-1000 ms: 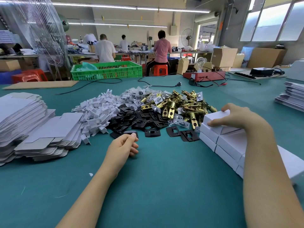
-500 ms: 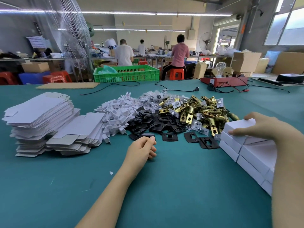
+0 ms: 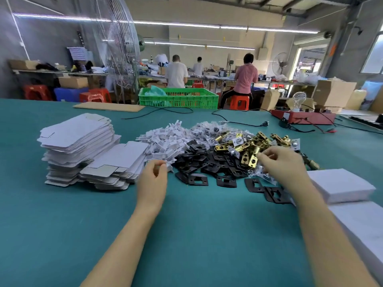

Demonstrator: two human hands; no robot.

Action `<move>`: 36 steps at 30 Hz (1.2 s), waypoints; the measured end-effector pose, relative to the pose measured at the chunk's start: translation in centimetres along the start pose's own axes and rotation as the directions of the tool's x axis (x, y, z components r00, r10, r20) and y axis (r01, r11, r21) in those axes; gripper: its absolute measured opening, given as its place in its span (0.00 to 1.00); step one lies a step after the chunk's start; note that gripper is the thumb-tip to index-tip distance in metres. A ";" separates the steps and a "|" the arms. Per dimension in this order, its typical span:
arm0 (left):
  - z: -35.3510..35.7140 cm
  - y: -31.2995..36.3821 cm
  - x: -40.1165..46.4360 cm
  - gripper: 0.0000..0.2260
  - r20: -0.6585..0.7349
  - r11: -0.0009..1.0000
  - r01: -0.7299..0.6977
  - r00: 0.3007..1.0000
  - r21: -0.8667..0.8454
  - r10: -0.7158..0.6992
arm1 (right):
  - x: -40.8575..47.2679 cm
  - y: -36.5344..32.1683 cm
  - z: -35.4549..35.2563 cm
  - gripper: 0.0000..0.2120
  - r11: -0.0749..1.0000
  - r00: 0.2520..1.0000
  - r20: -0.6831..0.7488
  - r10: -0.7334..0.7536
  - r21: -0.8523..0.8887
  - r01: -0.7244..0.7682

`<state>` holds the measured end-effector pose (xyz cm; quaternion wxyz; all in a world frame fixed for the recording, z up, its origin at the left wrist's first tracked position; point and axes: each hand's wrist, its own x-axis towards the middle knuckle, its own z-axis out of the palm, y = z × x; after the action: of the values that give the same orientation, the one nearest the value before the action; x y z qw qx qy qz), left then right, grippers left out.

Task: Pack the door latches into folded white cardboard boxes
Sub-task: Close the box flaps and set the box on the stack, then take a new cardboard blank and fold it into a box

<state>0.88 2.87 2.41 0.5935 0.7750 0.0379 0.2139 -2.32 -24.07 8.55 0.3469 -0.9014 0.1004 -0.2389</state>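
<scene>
Right hand: the right hand (image 3: 283, 165) has come off the stack of closed white boxes (image 3: 339, 184) at the right edge of the frame, where it rested a moment ago, and now sits over the near edge of the brass latch pile, middle right. Its fingers are curled down among the latches and small clear bags; whether they have closed on one I cannot tell.

Left hand: the left hand (image 3: 154, 179) has lifted from the green table (image 3: 207, 235) and moved up toward the heap of small white card inserts (image 3: 165, 141), centre of the frame. Thumb and forefinger are brought near each other at the heap's near edge; it may be pinching a white piece, but that is not plain.

Door latches: the door latches (image 3: 248, 147) lie loose in a brass heap, centre right, behind a spread of black plates (image 3: 207, 166).

Flat boxes: unfolded white box blanks (image 3: 78, 141) stand stacked at middle left, a lower slumped stack just beside them, untouched by either hand.

Meaning for the task: to my eye one filled box has been set aside and the next round is starting, both hands going for parts at once. No open box is in front of the person, so a blank would need folding before anything goes in.

Background: other workers sit at benches along the top of the frame, beyond a green crate (image 3: 178, 98).
</scene>
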 end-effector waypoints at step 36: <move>-5.0 -3.7 7.8 0.33 0.046 0.287 -0.003 0.989 0.958 -0.141 | -2.2 4.4 8.3 0.10 0.999 0.997 0.056 0.051 0.009 -0.051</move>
<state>6.79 10.90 2.20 0.0247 0.9847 0.1552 0.0758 -0.12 -21.79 -0.55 0.3603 -0.9030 0.1124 -0.2052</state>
